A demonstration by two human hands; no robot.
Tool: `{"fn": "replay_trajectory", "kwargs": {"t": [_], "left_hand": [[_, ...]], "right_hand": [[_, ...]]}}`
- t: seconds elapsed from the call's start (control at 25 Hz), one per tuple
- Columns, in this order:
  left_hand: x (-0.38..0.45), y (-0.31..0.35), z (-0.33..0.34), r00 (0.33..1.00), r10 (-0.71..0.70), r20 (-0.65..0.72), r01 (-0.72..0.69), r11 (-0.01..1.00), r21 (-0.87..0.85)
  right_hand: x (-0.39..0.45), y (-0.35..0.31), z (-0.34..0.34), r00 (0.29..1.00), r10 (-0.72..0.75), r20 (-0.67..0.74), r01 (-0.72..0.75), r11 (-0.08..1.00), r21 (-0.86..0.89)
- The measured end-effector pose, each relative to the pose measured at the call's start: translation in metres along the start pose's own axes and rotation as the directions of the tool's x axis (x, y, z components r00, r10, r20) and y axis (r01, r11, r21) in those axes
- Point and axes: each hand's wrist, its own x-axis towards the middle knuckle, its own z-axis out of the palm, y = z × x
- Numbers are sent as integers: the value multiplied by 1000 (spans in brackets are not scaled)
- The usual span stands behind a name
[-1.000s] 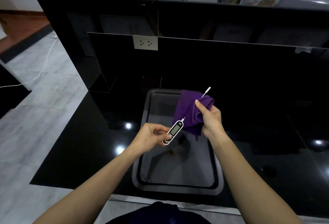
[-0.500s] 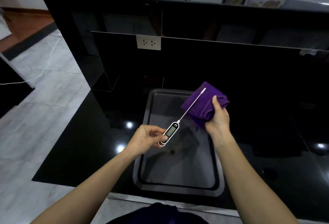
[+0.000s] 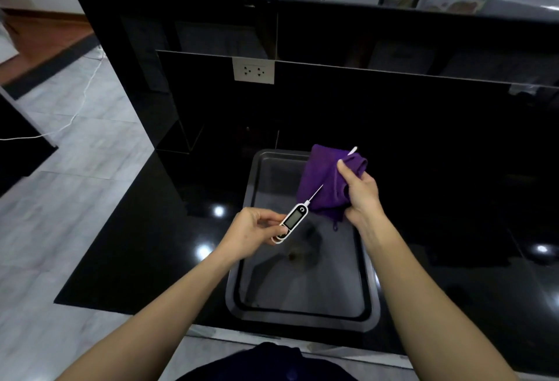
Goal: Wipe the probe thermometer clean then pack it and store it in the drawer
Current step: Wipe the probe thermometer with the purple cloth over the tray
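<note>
A white probe thermometer [image 3: 292, 219] with a small grey display is held by its handle in my left hand [image 3: 252, 231], above a metal tray. Its thin metal probe points up and to the right into a folded purple cloth [image 3: 324, 184]. My right hand [image 3: 360, 191] pinches the cloth around the middle of the probe. The probe's white tip sticks out past the cloth's upper right edge. No drawer or packing case shows in view.
A dark metal baking tray [image 3: 367, 321] with a brown stain lies on the glossy black counter [image 3: 145, 247] under my hands. A raised black back wall carries a white power socket [image 3: 253, 70]. Grey tiled floor lies to the left.
My right hand slid the cloth off toward the probe tip, then back down over the probe, so the cloth wraps its middle again. My left hand kept hold of the handle.
</note>
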Motion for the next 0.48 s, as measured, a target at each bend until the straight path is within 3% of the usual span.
{"fn": "replay_trajectory", "kwargs": {"t": [0.24,0.48], "left_hand": [[8,9,5,997,7,-74,-13,997,-80],[14,10,17,981,8,-193,-46,980,-193]], "right_hand": [[-28,22,7,989,42,145,-18,986,-163],[-43,41,15,976,17,217,21,985,-170]]}}
